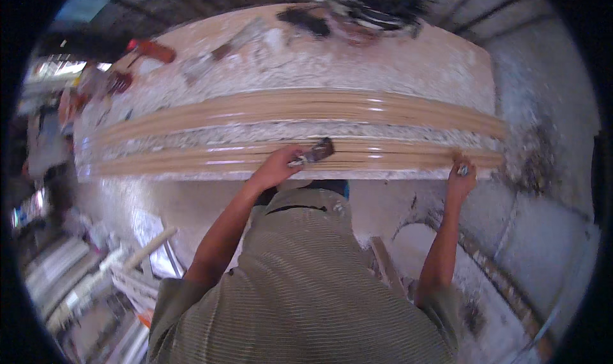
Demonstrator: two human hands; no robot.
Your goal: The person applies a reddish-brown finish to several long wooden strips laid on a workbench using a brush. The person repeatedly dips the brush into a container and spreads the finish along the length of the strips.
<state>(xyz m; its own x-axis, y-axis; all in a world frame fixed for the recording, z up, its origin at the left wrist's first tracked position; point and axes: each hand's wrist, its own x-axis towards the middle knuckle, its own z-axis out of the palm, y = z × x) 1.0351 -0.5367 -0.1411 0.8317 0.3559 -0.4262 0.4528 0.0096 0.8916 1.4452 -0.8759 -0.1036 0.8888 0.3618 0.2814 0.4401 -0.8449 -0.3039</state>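
My left hand (278, 168) is closed around the handle of a paintbrush (322, 149) with dark bristles. That brush is held over the nearer row of long tan strips (255, 159), and whether its bristles touch them I cannot tell. Near the right end of the same row, my right hand (462, 181) grips a small tan-tipped tool (458, 156) that looks like a brush. Its tip is over the strips; most of its handle is hidden in my fist. Farther back lies a second row of tan strips (294, 107), side by side.
Both rows lie on a paint-smeared worktable (268, 67). A dark, bristly heap (377, 7) stands at its far edge, with a flat tool (236, 40) to its left. An orange-red object (155, 51) sits far left. Clutter and a wooden pole (152, 246) lie lower left.
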